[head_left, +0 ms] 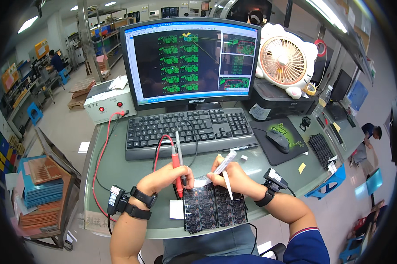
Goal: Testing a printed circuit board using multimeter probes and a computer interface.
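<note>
My left hand (170, 177) is closed around a red test probe (175, 160) and a black-and-grey test probe (178, 143), held side by side and upright. Just below it lies a dark panel of printed circuit boards (201, 210) at the table's front edge. In the fingers of my right hand (236, 178), over the panel's far edge, is a white marker pen (225, 162), tilted. A thin white stick (227, 185) also sticks out of this hand, slanting down over the boards; its lower end appears near them. Whether either probe tip touches a board, I cannot tell.
Behind my hands stand a black keyboard (185, 130) and a monitor (176, 66) with a green board layout. A mouse (277, 141), white fan (283, 59) and black printer (282, 97) are to the right. Left is a white box (108, 102) with a red lead (102, 152).
</note>
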Action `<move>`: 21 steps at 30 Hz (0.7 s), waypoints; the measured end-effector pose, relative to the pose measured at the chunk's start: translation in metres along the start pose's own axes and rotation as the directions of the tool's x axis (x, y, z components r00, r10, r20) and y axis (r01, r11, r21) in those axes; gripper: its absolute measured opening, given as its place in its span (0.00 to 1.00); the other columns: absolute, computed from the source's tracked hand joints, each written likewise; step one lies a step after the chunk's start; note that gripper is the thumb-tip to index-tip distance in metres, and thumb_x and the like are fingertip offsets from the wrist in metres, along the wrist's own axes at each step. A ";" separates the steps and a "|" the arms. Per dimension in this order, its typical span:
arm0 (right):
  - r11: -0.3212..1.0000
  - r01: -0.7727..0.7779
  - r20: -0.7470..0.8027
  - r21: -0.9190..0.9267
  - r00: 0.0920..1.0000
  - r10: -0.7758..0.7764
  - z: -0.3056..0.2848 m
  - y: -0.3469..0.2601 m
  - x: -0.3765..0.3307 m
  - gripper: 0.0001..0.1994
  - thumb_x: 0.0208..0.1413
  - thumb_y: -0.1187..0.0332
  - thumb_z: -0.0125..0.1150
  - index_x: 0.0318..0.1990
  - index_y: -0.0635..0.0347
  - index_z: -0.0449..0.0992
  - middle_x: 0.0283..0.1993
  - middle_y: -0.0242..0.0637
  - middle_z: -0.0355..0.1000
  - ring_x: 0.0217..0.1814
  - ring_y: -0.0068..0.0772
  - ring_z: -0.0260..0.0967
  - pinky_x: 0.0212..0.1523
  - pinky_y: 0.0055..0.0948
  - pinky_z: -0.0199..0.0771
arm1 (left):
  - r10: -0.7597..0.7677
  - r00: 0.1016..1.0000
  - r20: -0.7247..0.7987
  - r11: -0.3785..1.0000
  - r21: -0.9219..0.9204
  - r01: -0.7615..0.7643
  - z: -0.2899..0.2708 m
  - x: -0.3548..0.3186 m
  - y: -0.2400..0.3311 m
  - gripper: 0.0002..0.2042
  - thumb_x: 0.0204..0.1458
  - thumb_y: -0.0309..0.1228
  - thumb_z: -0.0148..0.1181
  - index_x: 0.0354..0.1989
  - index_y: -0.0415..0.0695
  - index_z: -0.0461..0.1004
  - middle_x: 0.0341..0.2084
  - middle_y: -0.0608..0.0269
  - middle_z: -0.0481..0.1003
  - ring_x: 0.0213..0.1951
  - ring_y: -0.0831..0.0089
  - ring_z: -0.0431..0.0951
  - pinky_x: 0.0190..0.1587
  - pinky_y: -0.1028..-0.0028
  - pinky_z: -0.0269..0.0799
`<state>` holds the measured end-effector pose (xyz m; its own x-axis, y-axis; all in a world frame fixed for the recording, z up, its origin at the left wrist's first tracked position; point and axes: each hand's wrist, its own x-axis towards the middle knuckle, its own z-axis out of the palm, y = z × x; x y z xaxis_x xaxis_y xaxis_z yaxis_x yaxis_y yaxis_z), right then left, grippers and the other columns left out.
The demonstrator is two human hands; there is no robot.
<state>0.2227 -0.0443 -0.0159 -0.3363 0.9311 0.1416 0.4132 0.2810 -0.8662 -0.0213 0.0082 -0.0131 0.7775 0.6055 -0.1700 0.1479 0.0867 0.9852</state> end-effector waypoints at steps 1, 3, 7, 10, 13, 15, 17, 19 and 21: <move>0.991 -0.094 0.011 0.100 0.996 0.094 -0.001 -0.002 -0.001 0.11 0.56 0.66 0.64 0.34 0.63 0.68 0.28 0.34 0.73 0.28 0.20 0.73 0.29 0.21 0.72 | 0.013 1.000 0.003 1.000 0.008 -0.013 0.000 0.000 0.000 0.19 0.59 0.37 0.43 0.28 0.36 0.76 0.28 0.58 0.78 0.33 0.71 0.75 0.43 0.72 0.70; 0.990 -0.085 0.006 0.110 0.996 0.084 0.001 0.000 -0.001 0.11 0.56 0.66 0.63 0.34 0.62 0.68 0.28 0.33 0.73 0.28 0.19 0.73 0.30 0.20 0.72 | 0.007 1.000 -0.002 1.000 0.012 -0.007 0.001 -0.002 0.002 0.18 0.59 0.36 0.43 0.28 0.36 0.76 0.28 0.58 0.78 0.33 0.72 0.75 0.42 0.73 0.70; 0.996 -0.066 -0.056 0.059 0.996 0.069 0.005 -0.002 -0.003 0.12 0.54 0.63 0.64 0.32 0.63 0.72 0.26 0.36 0.74 0.28 0.27 0.74 0.31 0.28 0.73 | 0.017 1.000 0.019 0.999 0.032 -0.017 0.003 0.000 0.006 0.18 0.58 0.36 0.42 0.28 0.36 0.76 0.27 0.58 0.77 0.32 0.72 0.74 0.40 0.73 0.71; 0.998 0.001 -0.088 0.059 0.996 0.005 0.001 -0.007 -0.005 0.11 0.57 0.64 0.63 0.36 0.63 0.73 0.26 0.34 0.74 0.27 0.22 0.73 0.29 0.26 0.72 | 0.022 1.000 0.022 0.999 0.047 -0.023 0.003 0.002 0.005 0.19 0.58 0.36 0.42 0.27 0.36 0.76 0.27 0.59 0.77 0.32 0.72 0.74 0.40 0.73 0.71; 0.992 -0.029 0.041 0.124 0.999 0.024 -0.010 -0.032 -0.027 0.10 0.63 0.66 0.56 0.47 0.61 0.74 0.28 0.32 0.75 0.27 0.16 0.72 0.26 0.20 0.72 | 0.033 0.999 0.015 0.998 0.061 -0.034 0.002 -0.002 0.003 0.19 0.58 0.36 0.41 0.27 0.36 0.76 0.26 0.59 0.77 0.31 0.73 0.74 0.40 0.74 0.70; 0.993 0.112 0.093 0.030 0.989 -0.115 -0.012 -0.021 -0.055 0.13 0.59 0.67 0.60 0.50 0.58 0.74 0.36 0.32 0.77 0.32 0.22 0.74 0.30 0.24 0.74 | 0.054 0.998 0.024 0.997 0.044 -0.055 0.002 -0.002 0.005 0.19 0.59 0.37 0.41 0.26 0.36 0.76 0.26 0.59 0.76 0.31 0.72 0.74 0.40 0.74 0.70; 0.905 0.327 0.160 -0.273 0.943 -0.292 -0.005 -0.016 -0.074 0.15 0.55 0.63 0.64 0.49 0.56 0.74 0.42 0.35 0.77 0.39 0.31 0.76 0.38 0.30 0.76 | 0.061 0.998 0.020 0.998 0.025 -0.061 0.002 -0.004 0.005 0.20 0.59 0.37 0.41 0.25 0.36 0.75 0.26 0.59 0.76 0.31 0.72 0.75 0.40 0.74 0.71; 0.698 0.441 0.280 -0.564 0.897 -0.341 -0.002 -0.044 -0.092 0.20 0.51 0.53 0.64 0.48 0.52 0.73 0.52 0.39 0.74 0.51 0.44 0.73 0.51 0.38 0.73 | 0.077 0.994 -0.082 0.990 -0.110 -0.086 -0.001 -0.003 0.008 0.20 0.59 0.37 0.41 0.24 0.37 0.75 0.23 0.60 0.75 0.31 0.71 0.76 0.40 0.73 0.71; 0.580 0.475 0.340 -0.661 0.879 -0.333 0.005 -0.044 -0.103 0.22 0.50 0.50 0.63 0.48 0.52 0.72 0.57 0.43 0.71 0.56 0.45 0.70 0.56 0.38 0.70 | 0.103 0.977 -0.185 0.952 -0.265 -0.150 -0.007 0.000 0.003 0.19 0.60 0.38 0.41 0.25 0.38 0.73 0.22 0.61 0.73 0.30 0.70 0.76 0.42 0.68 0.74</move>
<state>0.2347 -0.1542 0.0056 -0.7210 0.6461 0.2504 0.6395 0.7596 -0.1184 -0.0252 0.0136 -0.0100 0.6623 0.7468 -0.0609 -0.1382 0.2016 0.9697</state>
